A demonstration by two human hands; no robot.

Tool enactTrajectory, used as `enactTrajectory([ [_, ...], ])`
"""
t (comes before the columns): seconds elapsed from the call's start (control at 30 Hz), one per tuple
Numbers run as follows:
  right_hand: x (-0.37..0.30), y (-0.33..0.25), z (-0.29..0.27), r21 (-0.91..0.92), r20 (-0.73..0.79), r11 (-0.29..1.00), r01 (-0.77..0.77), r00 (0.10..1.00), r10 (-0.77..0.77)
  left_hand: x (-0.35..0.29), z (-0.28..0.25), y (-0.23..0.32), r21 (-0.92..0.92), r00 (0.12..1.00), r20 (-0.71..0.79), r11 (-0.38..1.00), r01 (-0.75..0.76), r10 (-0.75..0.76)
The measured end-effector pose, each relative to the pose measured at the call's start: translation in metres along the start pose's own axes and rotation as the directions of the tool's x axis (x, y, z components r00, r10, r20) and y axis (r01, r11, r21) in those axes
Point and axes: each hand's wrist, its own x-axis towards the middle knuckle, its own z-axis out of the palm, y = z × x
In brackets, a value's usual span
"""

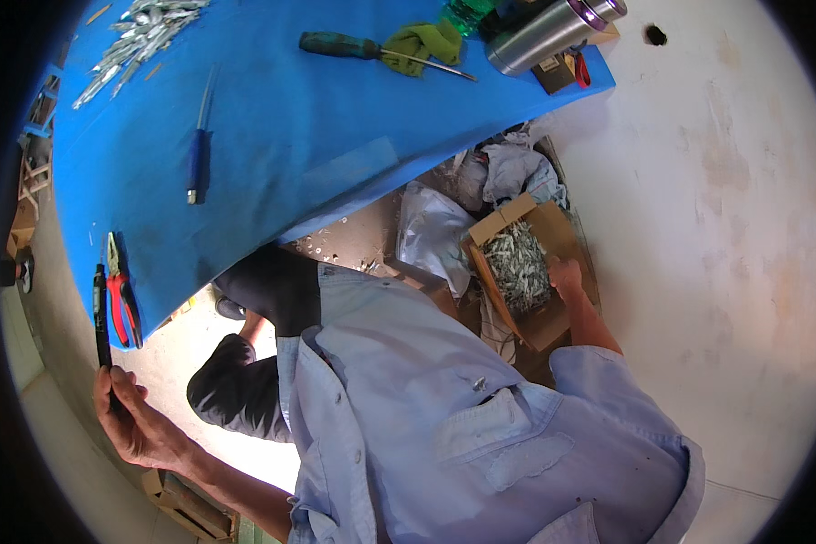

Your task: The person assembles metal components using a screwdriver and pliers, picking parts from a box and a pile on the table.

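My left hand (140, 424) pinches the lower end of a slim black pen-like tool (101, 313), which points up along the table's left edge. Just to its right, red-and-black pliers (121, 292) lie on the blue tabletop with the jaws pointing away from me. My right hand (566, 277) is down inside an open cardboard box (560, 230) below the table, at the right side of a heap of small silvery metal pieces (515, 267). Its fingers are curled; whatever they grip is too small to make out.
On the blue-covered table (272, 118) lie a blue-handled screwdriver (196, 163), a larger dark-handled screwdriver (340, 44), a green cloth (423, 45) and a pile of metal pieces (140, 45). A steel flask (544, 38) occupies the right corner. Bags (431, 227) sit beside the box; a pale wall (698, 227) rises right.
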Motion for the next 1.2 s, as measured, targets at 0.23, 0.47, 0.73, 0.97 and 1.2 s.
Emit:
enactTrajectory([
  [0.23, -0.015, -0.07, 0.056, 0.076, -0.133, 0.968, 0.24, 0.964, -0.229, 0.024, -0.004, -0.029, -0.227, 0.997, 0.044, 0.973, -0.048, 0.059],
  [0.47, -0.163, -0.348, -0.03, 0.467, -0.234, 0.493, 0.734, 0.64, -0.732, 0.051, 0.011, -0.034, -0.312, 0.992, 0.032, 0.942, 0.127, -0.123],
  [0.73, -0.215, -0.492, -0.047, 0.44, -0.331, 0.047, 0.897, 0.21, -0.92, 0.102, 0.041, -0.069, -0.193, 0.966, 0.108, 0.948, 0.253, -0.236],
  [0.97, -0.209, -0.532, -0.023, 0.339, -0.381, 0.036, 0.94, 0.173, -0.908, 0.178, 0.108, -0.106, -0.281, 0.983, 0.165, 0.951, 0.128, -0.083],
  [1.2, -0.208, -0.529, -0.02, 0.351, -0.404, 0.082, 0.933, 0.23, -0.885, 0.198, 0.155, -0.126, 0.136, 0.959, 0.279, 0.988, -0.078, 0.037],
])
